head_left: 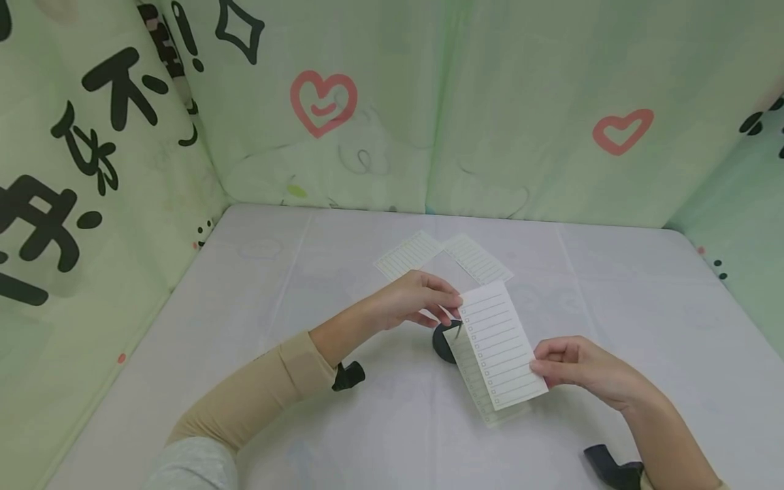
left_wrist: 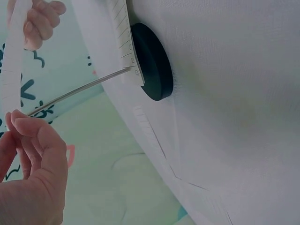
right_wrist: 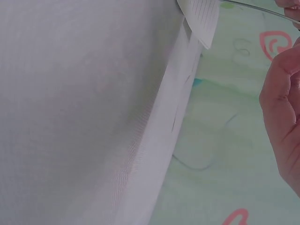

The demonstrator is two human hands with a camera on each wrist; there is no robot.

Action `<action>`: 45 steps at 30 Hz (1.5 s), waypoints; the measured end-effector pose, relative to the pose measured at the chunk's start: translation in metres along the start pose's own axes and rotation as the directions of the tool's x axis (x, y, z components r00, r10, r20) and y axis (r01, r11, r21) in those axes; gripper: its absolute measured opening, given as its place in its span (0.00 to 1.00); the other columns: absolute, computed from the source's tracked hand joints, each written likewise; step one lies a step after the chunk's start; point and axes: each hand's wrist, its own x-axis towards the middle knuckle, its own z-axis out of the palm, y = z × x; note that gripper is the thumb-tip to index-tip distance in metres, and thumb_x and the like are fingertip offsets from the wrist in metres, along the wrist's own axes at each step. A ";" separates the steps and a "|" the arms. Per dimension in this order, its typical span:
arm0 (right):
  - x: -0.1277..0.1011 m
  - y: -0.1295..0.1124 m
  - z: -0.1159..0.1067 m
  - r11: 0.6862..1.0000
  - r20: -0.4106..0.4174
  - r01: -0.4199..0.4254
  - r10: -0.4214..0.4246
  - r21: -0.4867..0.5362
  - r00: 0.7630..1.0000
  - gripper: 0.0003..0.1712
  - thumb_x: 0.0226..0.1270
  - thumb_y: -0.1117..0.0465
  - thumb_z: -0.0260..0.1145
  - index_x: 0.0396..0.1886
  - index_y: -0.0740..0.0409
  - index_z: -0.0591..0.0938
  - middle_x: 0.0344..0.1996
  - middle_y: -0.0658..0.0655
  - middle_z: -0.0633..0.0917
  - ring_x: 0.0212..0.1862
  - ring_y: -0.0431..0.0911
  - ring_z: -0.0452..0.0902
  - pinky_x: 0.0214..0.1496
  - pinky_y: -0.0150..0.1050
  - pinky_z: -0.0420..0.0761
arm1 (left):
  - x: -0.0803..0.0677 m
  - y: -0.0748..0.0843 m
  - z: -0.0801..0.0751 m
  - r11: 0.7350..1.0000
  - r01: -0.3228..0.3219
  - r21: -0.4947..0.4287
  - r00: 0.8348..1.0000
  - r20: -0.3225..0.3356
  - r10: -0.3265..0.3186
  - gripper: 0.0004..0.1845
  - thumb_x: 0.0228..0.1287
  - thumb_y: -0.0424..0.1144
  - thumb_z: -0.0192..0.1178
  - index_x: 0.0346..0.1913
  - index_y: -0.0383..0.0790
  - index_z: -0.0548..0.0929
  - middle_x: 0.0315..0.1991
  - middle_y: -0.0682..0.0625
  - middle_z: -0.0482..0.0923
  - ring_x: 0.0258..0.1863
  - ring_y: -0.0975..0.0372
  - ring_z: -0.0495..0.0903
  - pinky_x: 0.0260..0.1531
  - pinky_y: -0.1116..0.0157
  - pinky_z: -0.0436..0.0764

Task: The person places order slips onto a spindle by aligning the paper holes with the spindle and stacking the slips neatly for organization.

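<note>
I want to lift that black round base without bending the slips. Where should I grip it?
Probably by the black round base at its bare left rim, coming from the left: the checklist slip held by both hands and the slip under it cover its right side.

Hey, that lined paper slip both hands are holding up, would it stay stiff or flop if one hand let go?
The lined slip looks thin and light, so it would probably droop once the left hand or right hand released its end. Pinched at both ends, it stays nearly flat. It likely creases easily.
</note>
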 end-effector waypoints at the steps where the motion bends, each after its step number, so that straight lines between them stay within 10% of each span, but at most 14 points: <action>1: 0.000 0.000 0.000 1.000 -0.001 -0.001 0.001 0.000 1.000 0.14 0.67 0.71 0.52 0.32 0.51 0.80 0.32 0.48 0.85 0.34 0.40 0.80 0.37 0.36 0.78 | 0.000 -0.001 0.000 1.000 0.000 0.000 1.000 0.001 0.000 0.09 0.61 0.35 0.59 0.41 0.33 0.81 0.40 0.37 0.80 0.26 0.61 0.78 0.27 0.70 0.76; 23: 0.007 0.006 0.001 0.999 -0.004 -0.034 0.034 0.004 0.999 0.12 0.67 0.69 0.53 0.31 0.51 0.80 0.30 0.48 0.85 0.34 0.40 0.80 0.36 0.36 0.78 | 0.015 -0.028 -0.001 0.997 0.056 -0.061 0.997 -0.047 -0.059 0.09 0.61 0.35 0.58 0.41 0.34 0.81 0.26 0.50 0.80 0.23 0.63 0.76 0.25 0.70 0.76; 35: 0.010 0.009 -0.002 0.963 -0.017 -0.187 0.187 -0.195 0.982 0.13 0.64 0.62 0.59 0.32 0.72 0.77 0.20 0.48 0.79 0.26 0.40 0.74 0.30 0.37 0.75 | 0.029 -0.053 0.009 0.988 0.154 -0.003 0.982 -0.108 -0.154 0.06 0.59 0.34 0.60 0.37 0.33 0.82 0.28 0.45 0.83 0.20 0.64 0.75 0.19 0.72 0.73; 45: 0.019 0.014 0.006 0.920 -0.036 -0.265 0.267 -0.287 0.963 0.12 0.61 0.62 0.62 0.28 0.70 0.77 0.17 0.52 0.77 0.20 0.38 0.67 0.20 0.29 0.63 | 0.031 -0.055 0.018 0.977 0.197 0.087 0.962 -0.208 -0.175 0.04 0.56 0.32 0.62 0.32 0.34 0.83 0.20 0.49 0.81 0.12 0.66 0.71 0.13 0.74 0.67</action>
